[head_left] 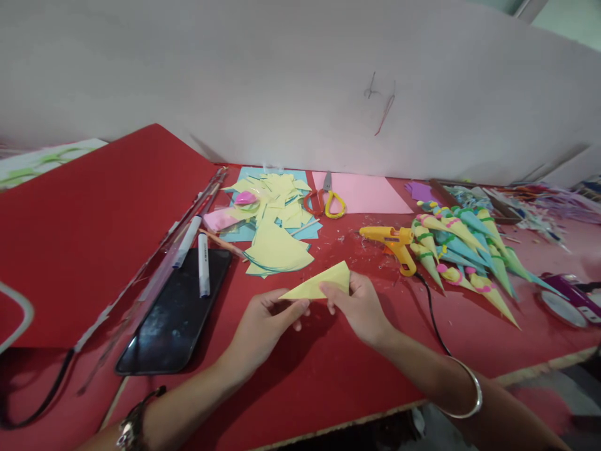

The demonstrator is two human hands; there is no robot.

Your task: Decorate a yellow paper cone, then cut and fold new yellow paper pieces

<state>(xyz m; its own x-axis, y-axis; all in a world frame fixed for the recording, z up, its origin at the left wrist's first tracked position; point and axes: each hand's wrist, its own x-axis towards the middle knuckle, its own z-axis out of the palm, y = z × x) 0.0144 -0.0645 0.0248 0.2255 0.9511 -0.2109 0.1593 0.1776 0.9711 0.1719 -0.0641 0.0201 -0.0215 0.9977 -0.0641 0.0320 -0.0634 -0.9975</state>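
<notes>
Between my two hands is a yellow paper cone, its narrow tip to the left and its wide end to the right, held above the red tabletop. My left hand pinches it near the tip with thumb and fingers. At the wide end, my right hand grips the paper, thumb on the front and fingers behind or inside; part of them is hidden. Just beyond the cone lies a stack of yellow fan-shaped paper pieces with blue-green edges showing.
A yellow glue gun with a black cord lies right, beside a pile of decorated paper cones. Scissors and pink paper lie at the back. Left are a black phone and white markers. Paper scraps sit behind the stack.
</notes>
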